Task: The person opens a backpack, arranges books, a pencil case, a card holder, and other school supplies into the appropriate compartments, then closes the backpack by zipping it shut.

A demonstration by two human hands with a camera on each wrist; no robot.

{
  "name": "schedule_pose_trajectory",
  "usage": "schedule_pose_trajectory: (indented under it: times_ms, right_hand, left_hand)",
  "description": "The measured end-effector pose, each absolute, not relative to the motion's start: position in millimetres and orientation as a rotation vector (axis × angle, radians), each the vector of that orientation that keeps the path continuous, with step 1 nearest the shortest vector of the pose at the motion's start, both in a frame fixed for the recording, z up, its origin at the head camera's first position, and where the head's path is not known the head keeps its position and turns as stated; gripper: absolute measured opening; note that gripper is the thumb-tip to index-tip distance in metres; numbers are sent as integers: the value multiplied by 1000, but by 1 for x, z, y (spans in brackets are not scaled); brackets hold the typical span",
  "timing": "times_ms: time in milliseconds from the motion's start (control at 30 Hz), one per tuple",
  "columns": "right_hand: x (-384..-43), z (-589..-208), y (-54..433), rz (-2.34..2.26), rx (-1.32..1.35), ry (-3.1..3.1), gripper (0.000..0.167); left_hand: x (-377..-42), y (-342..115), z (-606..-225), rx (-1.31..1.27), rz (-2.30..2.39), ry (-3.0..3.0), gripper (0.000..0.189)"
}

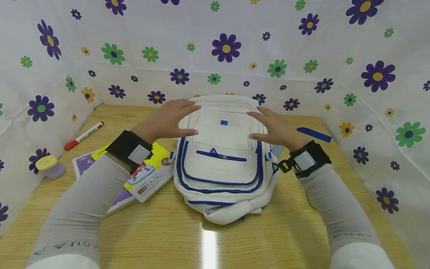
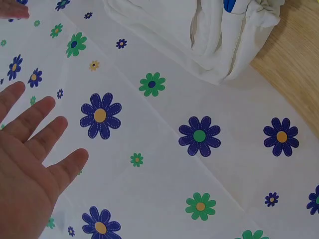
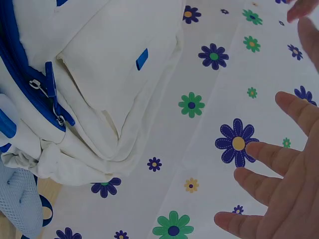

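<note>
A white backpack (image 1: 221, 172) with blue zipper trim lies on the table, its front pocket facing up. Over its upper left side hovers my left hand (image 1: 171, 120), fingers spread and holding nothing. My right hand (image 1: 273, 127) mirrors it over the upper right side, also spread and bare. In the left wrist view the left hand (image 2: 30, 159) shows apart from the backpack (image 2: 219, 40). The right wrist view has the right hand (image 3: 284, 174) with separated fingers, away from the bag's white fabric (image 3: 114, 74).
Left of the backpack lie a yellow-covered book (image 1: 151, 175) and a purple one (image 1: 84, 162) partly beneath it. A red-and-white marker (image 1: 84, 135) and a yellow-lidded purple jar (image 1: 51, 167) are farther left. A blue strip (image 1: 314, 134) lies at right. Flowered cloth (image 1: 215, 41) hangs behind the table.
</note>
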State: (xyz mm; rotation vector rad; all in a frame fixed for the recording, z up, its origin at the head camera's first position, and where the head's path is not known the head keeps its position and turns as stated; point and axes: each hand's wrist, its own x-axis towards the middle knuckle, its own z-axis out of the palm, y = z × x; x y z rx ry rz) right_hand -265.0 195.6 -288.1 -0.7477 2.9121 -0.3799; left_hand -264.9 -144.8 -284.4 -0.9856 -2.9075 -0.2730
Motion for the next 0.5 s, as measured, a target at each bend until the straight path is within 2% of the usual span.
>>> schedule_pose_trajectory:
  times_ms: [300,500]
  right_hand:
    - [-256,-297,226,-574,-581,2995,68]
    - [-253,-319,243,-748,-414,3035,62]
  left_hand:
    - [-258,-168,-302,-685,-556,-3033,68]
    - [-256,-171,-326,-267,-784,-3166,67]
